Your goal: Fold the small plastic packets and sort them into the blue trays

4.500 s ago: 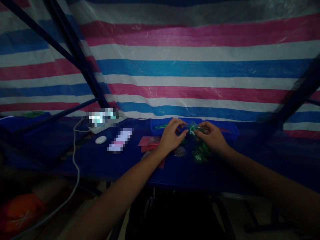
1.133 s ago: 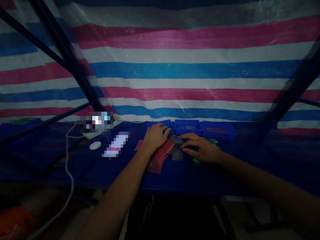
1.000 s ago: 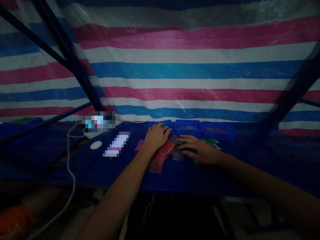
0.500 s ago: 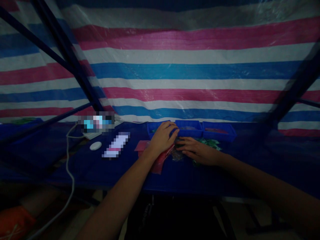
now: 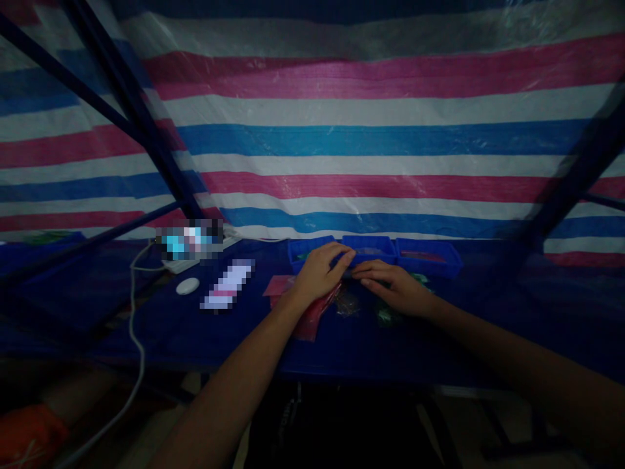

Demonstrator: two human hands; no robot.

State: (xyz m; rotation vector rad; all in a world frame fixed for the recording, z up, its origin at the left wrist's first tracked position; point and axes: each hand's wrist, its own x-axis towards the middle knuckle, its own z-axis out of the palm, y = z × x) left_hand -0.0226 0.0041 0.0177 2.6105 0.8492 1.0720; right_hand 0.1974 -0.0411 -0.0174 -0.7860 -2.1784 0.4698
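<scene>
My left hand [image 5: 322,270] is over the pink plastic packets [image 5: 308,326], its thumb and fingers drawn together near the trays. Facing it, my right hand [image 5: 393,286] has its fingers bent and close together, with the tips just short of the left hand. Something small and dim may be between the fingertips; it is too dark to make out. Below the hands lies a small heap of clear, thin-looking pieces [image 5: 346,304]. Green packets [image 5: 385,315] show beneath and beside my right hand.
Three blue trays stand in a row behind the hands: left tray [image 5: 295,266], middle tray [image 5: 385,259] and right tray [image 5: 446,268]. A phone [image 5: 228,284], a white round object [image 5: 187,286] and a power strip [image 5: 180,264] with a cable [image 5: 142,352] are leftward. A striped sheet [image 5: 371,140] hangs behind.
My right hand has shifted slightly up and away from the clear heap, uncovering more of it. My left fingertips have moved a little to the right.
</scene>
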